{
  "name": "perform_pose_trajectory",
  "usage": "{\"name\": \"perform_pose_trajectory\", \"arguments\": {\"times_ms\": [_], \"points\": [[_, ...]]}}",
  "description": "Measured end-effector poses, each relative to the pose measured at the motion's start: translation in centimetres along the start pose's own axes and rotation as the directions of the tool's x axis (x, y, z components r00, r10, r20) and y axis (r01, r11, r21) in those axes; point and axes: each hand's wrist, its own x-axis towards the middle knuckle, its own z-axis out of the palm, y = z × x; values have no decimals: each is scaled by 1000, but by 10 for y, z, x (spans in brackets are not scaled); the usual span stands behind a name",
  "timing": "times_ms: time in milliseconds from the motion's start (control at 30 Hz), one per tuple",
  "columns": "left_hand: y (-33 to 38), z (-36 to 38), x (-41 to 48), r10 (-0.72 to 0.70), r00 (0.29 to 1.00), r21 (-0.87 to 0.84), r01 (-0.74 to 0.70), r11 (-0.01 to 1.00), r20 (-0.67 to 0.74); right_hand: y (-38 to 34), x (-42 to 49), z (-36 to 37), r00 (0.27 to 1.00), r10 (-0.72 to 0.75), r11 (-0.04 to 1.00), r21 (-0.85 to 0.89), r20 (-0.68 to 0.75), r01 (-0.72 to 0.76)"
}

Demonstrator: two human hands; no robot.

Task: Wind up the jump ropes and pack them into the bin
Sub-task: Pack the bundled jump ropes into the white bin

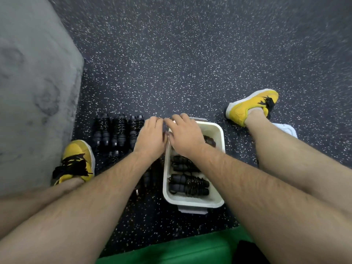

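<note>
Left of centre in the frame, three wound jump ropes (119,130) are lined up on the speckled floor (190,63). The left hand (150,137) and right hand (183,135) are held together over the far rim of the white bin (221,159); what is gripped cannot be told. Two bundles (187,175) are already packed, so packing seems under way, and a floor bundle would be fetched next.

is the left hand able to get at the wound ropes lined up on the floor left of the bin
Probably yes. The left hand hovers right beside the wound ropes on the floor, outside the bin, with nothing lying between them. Only the right hand is close, on its other side.
</note>
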Motion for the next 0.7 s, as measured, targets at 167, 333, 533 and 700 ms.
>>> {"name": "perform_pose_trajectory", "arguments": {"times_ms": [167, 333, 533, 700], "points": [[-60, -19, -11, -191, 979, 208, 172, 963, 74, -56, 42, 12, 992, -110, 994, -13, 60, 111], [-100, -16, -15, -434, 892, 297, 382, 875, 130, -97, 75, 36, 961, -183, 982, -2, 207, 188], [-130, 12, -16, -636, 696, 95, 646, 757, 332, -111, 93, 67, 928, -162, 982, -35, 335, 183], [-137, 20, -13, -707, 627, 68, 730, 680, 326, -104, 93, 75, 921, -134, 986, -44, 365, 161]]}}
